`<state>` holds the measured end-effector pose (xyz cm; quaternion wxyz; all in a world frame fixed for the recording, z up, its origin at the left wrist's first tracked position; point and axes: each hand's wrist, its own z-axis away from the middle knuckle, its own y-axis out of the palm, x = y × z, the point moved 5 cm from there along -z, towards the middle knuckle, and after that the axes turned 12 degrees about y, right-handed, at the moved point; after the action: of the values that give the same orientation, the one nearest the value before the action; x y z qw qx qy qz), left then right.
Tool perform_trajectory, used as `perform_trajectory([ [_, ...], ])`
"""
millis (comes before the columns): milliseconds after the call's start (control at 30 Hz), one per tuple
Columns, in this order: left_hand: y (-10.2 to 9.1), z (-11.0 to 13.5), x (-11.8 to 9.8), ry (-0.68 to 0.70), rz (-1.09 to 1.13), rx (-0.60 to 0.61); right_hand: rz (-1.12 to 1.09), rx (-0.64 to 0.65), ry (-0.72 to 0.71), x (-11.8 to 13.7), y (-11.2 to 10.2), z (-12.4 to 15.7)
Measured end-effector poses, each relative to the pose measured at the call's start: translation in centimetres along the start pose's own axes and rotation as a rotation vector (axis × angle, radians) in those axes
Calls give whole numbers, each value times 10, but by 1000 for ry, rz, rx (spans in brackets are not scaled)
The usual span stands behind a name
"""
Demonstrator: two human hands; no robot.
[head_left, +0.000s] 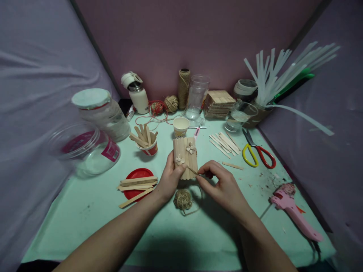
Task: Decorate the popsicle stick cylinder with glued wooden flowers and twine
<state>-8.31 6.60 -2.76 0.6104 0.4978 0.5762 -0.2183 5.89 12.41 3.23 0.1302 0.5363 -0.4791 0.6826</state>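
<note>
My left hand (170,177) is closed around a cylinder clad in wooden craft sticks (185,156), which carries two small pale flowers. It holds the piece above the table's middle. My right hand (221,185) pinches the end of a jute twine strand (195,172) against the lower edge of the stick piece. A small ball of the same twine (183,199) lies on the table just below both hands, its loose end looping to the right.
A red lid with loose sticks (138,183) lies left, with a red cup of sticks (147,141) and two clear jars (93,143) beyond. Scissors (256,153) and scattered sticks (224,143) lie to the right. A pink glue gun (293,209) rests near the right edge. Twine spools, bottles and a stick stack line the back.
</note>
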Motion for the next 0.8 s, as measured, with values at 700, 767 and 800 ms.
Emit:
perform_trajectory([
  [700,-4,-7,-6,-15,154,-55,-175,193,273,-24,7,-5],
  [767,-6,-9,-5,-3,146,-43,-353,194,304,-28,4,-7],
  [800,-7,-9,-5,6,134,-37,-439,191,313,-30,3,-8],
])
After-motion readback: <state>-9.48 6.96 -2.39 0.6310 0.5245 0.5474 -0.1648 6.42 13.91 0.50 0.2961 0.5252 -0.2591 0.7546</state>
